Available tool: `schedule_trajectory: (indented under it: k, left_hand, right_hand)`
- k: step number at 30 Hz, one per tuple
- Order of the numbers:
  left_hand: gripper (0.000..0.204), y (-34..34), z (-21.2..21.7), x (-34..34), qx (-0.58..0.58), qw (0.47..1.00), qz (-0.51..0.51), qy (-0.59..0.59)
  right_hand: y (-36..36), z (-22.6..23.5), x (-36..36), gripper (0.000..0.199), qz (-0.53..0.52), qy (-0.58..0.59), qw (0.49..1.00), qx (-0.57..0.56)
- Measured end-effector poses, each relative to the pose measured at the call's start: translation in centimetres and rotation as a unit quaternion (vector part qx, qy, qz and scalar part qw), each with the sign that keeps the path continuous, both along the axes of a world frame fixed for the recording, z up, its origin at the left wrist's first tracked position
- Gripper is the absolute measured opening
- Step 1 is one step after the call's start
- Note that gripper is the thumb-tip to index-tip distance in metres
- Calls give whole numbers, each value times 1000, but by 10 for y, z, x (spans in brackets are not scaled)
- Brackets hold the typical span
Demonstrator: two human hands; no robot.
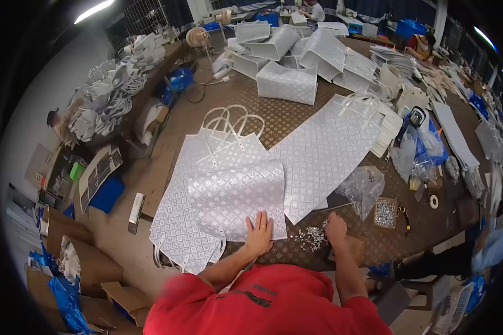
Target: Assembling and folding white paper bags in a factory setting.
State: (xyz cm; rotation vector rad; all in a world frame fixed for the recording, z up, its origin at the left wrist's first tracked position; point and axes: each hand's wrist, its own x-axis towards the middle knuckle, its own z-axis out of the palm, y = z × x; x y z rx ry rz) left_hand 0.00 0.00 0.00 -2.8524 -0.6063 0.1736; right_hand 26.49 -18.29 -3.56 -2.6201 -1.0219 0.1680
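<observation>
My left hand [259, 234] lies flat with spread fingers on the lower edge of a folded silver patterned bag panel [235, 195]. White handles [229, 125] rise from a bag panel behind it. My right hand [335, 228] is closed at the right side of a loose pile of small shiny metal pieces [311, 239], which look like rivets. Its fingertips are bunched together, and what they hold, if anything, is hidden. To the right of the folded panel, a long silver bag panel [324, 151] stretches away across the table.
A box of small metal pieces [385, 213], yellow-and-black pliers [403, 219], a tape roll [433, 201] and a clear plastic bag [364, 187] lie right. Finished-looking silver bags [288, 81] pile up at the far side of the brown table [207, 95]. Cardboard boxes [98, 271] stand left.
</observation>
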Motion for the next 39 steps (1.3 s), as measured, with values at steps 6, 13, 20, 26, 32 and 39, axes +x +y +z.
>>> schedule_trajectory:
  k: [6,13,20,26,32,39]
  left_hand:
    - [97,6,7,-7,-159,987,-9,-37]
    - [82,9,-15,-20,-208,975,-75,-6]
    - [77,7,-32,-26,-159,977,-138,14]
    - [47,40,-17,-41,-347,923,-25,-161]
    - [26,66,93,-14,-329,887,163,-280]
    - [27,92,203,-12,-419,818,218,-329]
  right_hand:
    - [-11,10,1,12,26,-32,998,48]
    - [-19,37,-16,11,36,-37,995,86]
    - [-36,30,-95,12,39,32,998,47]
    - [-41,4,-103,12,43,50,996,55]
    - [-44,-6,-96,9,36,32,997,57]
    - [-45,-3,-83,10,48,80,988,126]
